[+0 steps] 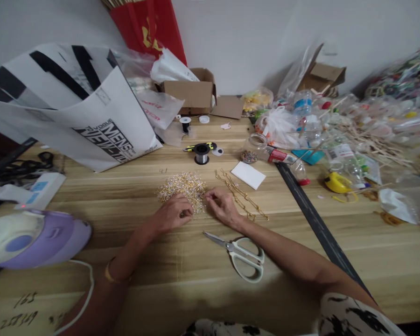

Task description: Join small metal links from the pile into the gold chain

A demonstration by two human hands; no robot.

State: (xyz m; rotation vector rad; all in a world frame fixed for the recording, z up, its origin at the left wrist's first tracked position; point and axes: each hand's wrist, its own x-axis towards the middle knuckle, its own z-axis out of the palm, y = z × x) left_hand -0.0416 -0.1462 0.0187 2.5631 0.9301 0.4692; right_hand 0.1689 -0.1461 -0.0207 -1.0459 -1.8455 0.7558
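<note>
A loose pile of tiny gold and clear glittering beads (186,183) lies on the wooden table (154,280). My left hand (173,213) rests at the pile's near left edge, fingers curled inward; whatever they pinch is too small to name. On the pile's right side, my right hand (223,206) is closed with thumb and fingers together, and any item between them is hidden. Just beyond that wrist, gold bead chains (243,196) stretch across the wood. Scissors (240,256) with pale handles lie in front of my right forearm, their tips toward the pile.
Behind the pile stand a wire spool (202,154) and a black thread spool (185,125). A white card (248,175) and a jar of beads (255,147) are farther right. A paper bag (101,126) and a purple appliance (56,238) occupy the left; bottles and sticks crowd the right.
</note>
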